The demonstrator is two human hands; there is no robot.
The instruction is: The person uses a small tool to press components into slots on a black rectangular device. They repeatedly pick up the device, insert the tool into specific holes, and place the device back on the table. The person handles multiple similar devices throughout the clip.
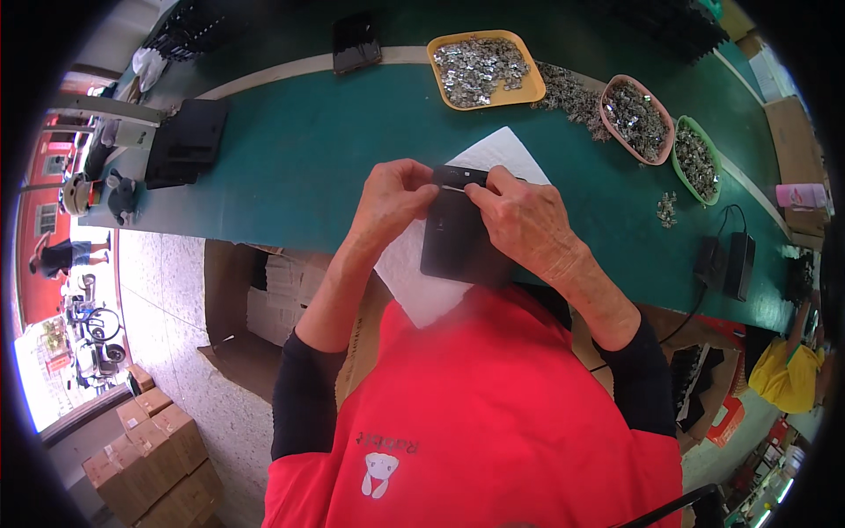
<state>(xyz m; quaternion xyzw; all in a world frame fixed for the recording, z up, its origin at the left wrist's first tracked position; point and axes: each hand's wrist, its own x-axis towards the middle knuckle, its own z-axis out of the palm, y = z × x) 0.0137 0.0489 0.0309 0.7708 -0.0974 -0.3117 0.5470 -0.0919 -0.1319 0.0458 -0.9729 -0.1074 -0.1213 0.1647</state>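
A flat black plastic case [453,238] lies on a white paper sheet [502,150] at the table's near edge, close to my body. My left hand [396,198] pinches at its upper left corner, thumb and forefinger together. Curled over the upper right part is my right hand [525,213], with its thumb and fingers pressed onto the case. A thin, shiny silver strip [453,188] shows between the two hands' fingertips near the top edge. What lies beneath the fingertips is hidden.
Small metal clips fill a yellow tray [532,91], a pink basket [664,157] and a green basket [715,190]; loose clips [576,97] lie between them. Black panels [189,141] are stacked at left. A black power adapter [739,266] sits at right. An open carton [231,308] stands below.
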